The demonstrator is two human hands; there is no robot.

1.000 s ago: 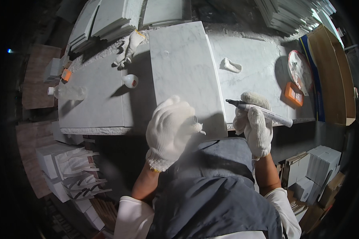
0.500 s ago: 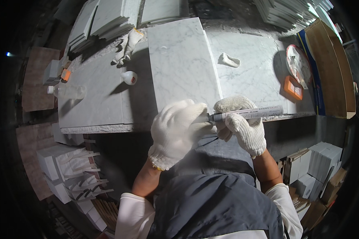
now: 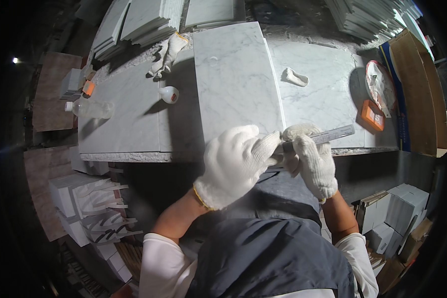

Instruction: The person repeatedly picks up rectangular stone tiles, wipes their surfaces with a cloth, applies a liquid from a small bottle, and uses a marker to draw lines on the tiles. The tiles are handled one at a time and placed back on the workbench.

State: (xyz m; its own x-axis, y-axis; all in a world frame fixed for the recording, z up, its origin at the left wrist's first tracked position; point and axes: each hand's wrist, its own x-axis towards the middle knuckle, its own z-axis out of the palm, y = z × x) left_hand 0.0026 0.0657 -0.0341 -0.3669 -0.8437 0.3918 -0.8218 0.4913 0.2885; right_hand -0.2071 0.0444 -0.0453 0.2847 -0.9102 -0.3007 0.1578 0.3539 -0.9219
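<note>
Both my hands wear white knitted gloves and meet at the near edge of a marble slab. My right hand (image 3: 313, 161) is closed around a slim grey printed tube (image 3: 336, 134), which points up and to the right. At the tube's dark lower end, my left hand (image 3: 238, 159) pinches with thumb and fingers. The glove hides the very tip. Just beyond the hands lies the white, grey-veined marble slab (image 3: 238, 79), resting on other slabs.
On the left are a clear bottle (image 3: 92, 109), a small white bulb-shaped bottle (image 3: 169, 94) and spare gloves (image 3: 166, 54). To the right lie a white cloth piece (image 3: 296, 77), an orange box (image 3: 372, 115), a bag (image 3: 380, 84) and a cardboard box (image 3: 417, 94). Stacked slabs (image 3: 154, 22) stand behind.
My view has shifted, so the bench sits slightly further right. The tube's right end tilts up more. My left hand has turned, its fingers now closer to my right hand.
</note>
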